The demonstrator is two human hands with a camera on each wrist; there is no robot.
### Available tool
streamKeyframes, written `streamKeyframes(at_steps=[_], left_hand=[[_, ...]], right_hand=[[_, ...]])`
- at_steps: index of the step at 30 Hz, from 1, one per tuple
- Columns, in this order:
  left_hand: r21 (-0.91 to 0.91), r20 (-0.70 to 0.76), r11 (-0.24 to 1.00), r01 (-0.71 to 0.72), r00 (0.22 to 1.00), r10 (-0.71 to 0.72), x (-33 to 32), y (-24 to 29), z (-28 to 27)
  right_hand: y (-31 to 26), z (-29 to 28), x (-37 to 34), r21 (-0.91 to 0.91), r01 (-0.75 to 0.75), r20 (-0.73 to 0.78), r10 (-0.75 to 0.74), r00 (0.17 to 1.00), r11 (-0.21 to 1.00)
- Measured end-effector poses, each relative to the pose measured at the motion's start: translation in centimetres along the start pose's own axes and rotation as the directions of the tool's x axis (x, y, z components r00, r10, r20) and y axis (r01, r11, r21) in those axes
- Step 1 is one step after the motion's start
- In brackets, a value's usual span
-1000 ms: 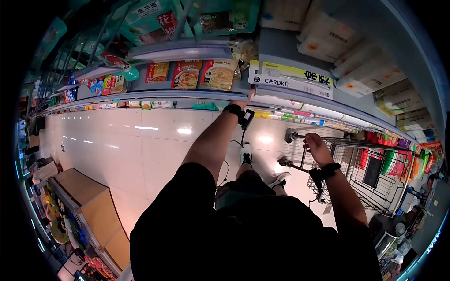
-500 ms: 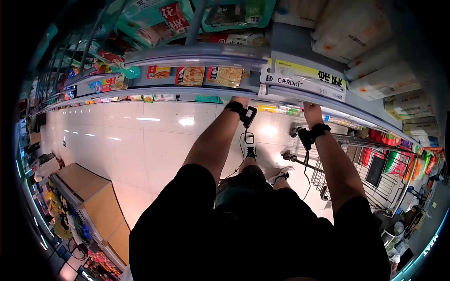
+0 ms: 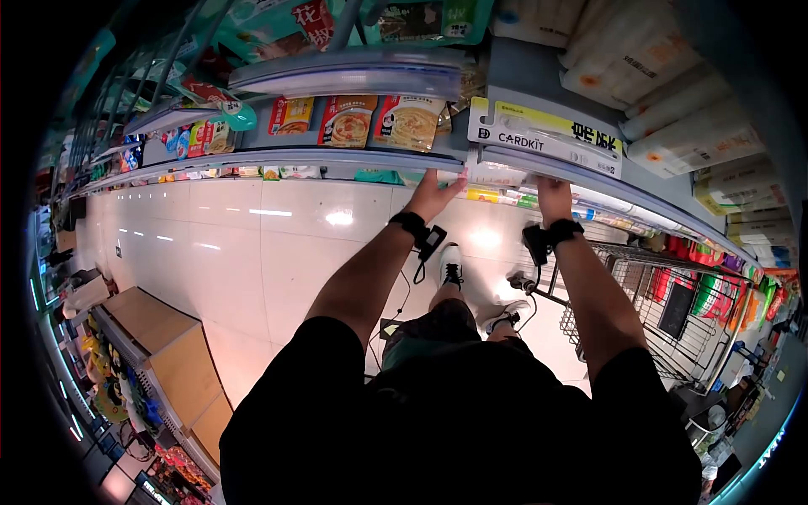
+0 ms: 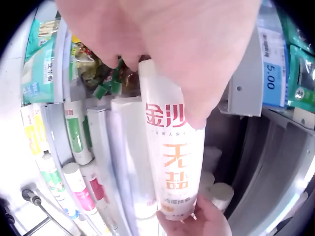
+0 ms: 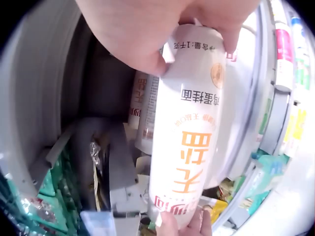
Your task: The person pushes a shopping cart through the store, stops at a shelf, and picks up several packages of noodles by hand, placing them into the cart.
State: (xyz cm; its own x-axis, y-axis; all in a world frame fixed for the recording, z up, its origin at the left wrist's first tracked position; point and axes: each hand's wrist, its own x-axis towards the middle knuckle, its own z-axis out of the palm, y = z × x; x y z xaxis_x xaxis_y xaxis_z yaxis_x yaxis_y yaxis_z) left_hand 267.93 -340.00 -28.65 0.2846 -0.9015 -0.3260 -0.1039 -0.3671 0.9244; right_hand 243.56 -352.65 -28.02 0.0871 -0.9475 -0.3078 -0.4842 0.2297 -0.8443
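Note:
A white cylindrical pack of dried noodles (image 4: pixel 174 152) with red and orange lettering lies between my two hands. At one end my left hand (image 3: pixel 435 195) grips it, thumb along the printed side in the left wrist view. My right hand (image 3: pixel 553 200) pinches the opposite end between thumb and fingers, as the right wrist view shows from above the pack (image 5: pixel 189 115). Both hands are at the front of a lower shelf, beneath the ledge with the price strip (image 3: pixel 547 139). That ledge hides most of the pack in the head view.
More white noodle packs (image 5: pixel 142 108) stand deeper in the shelf. Above the ledge sit boxed foods (image 3: pixel 408 122) and paper-wrapped packs (image 3: pixel 627 71). A wire shopping cart (image 3: pixel 673 295) with goods stands at the right. Wooden-topped display units (image 3: pixel 160 328) are at the left.
My right hand has come from beside the cart to the shelf and taken hold of the noodle pack's end. My left hand, mostly hidden under the ledge before, has drawn back into sight.

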Motion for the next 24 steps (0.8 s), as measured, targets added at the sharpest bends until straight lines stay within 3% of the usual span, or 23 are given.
streamKeyframes(at_steps=[2, 4, 6, 8, 9, 10, 12, 13, 16, 18, 21, 23, 24], left_hand=[[-0.102, 0.03, 0.991, -0.091, 0.995, 0.094, -2.8, -1.8, 0.9], [0.006, 0.121, 0.999, -0.052, 0.991, 0.051, -6.3, -0.7, 1.1], [0.037, 0.161, 0.994, -0.101, 0.983, 0.093, -8.6, -2.0, 2.9], [-0.046, 0.235, 0.999, -0.027, 0.971, 0.037, -10.8, 0.5, 4.5], [0.028, 0.263, 0.999, -0.026, 0.965, 0.018, -11.3, 1.4, 5.5], [0.103, 0.295, 0.994, -0.03, 0.955, -0.001, -12.0, 2.3, 6.7], [0.166, 0.346, 0.983, -0.081, 0.938, 0.02, -12.2, 4.4, 9.5], [0.148, 0.379, 0.981, -0.122, 0.923, 0.058, -12.4, 5.3, 11.0], [0.146, 0.458, 0.972, -0.186, 0.883, 0.101, -12.4, 8.6, 16.0], [0.17, 0.554, 0.938, -0.303, 0.816, 0.164, -11.5, 10.7, 20.0], [0.146, 0.661, 0.942, -0.301, 0.738, 0.134, -11.3, 14.7, 26.8], [0.192, 0.707, 0.92, -0.342, 0.698, 0.112, -11.3, 16.2, 32.1], [0.219, 0.736, 0.933, -0.287, 0.676, 0.036, -11.0, 16.4, 35.1]], right_hand=[[-1.3, -1.1, -3.9, -0.007, 0.053, -0.019, -0.053, 0.998, 0.999], [-2.1, -3.5, -7.6, 0.002, -0.087, 0.081, 0.086, 0.993, 0.996], [0.1, -5.8, -10.5, 0.105, -0.097, 0.083, 0.089, 0.993, 0.99], [1.9, -9.2, -12.8, -0.035, -0.098, 0.071, 0.1, 0.992, 0.995], [0.2, -11.2, -14.5, 0.07, -0.199, 0.114, 0.191, 0.975, 0.977], [1.0, -12.7, -15.7, 0.123, -0.192, 0.04, 0.188, 0.981, 0.974], [0.8, -16.9, -18.0, 0.115, -0.339, 0.044, 0.337, 0.941, 0.934], [1.5, -19.2, -18.7, 0.117, -0.408, 0.122, 0.395, 0.911, 0.906], [3.5, -24.5, -21.9, 0.257, -0.452, -0.018, 0.471, 0.882, 0.854], [4.7, -28.0, -23.8, 0.383, -0.483, -0.064, 0.544, 0.837, 0.787], [7.0, -32.9, -26.0, 0.48, -0.471, -0.151, 0.599, 0.787, 0.74], [9.6, -36.4, -27.0, 0.51, -0.492, -0.079, 0.608, 0.79, 0.706], [11.0, -38.2, -27.2, 0.532, -0.512, -0.018, 0.613, 0.79, 0.674]])
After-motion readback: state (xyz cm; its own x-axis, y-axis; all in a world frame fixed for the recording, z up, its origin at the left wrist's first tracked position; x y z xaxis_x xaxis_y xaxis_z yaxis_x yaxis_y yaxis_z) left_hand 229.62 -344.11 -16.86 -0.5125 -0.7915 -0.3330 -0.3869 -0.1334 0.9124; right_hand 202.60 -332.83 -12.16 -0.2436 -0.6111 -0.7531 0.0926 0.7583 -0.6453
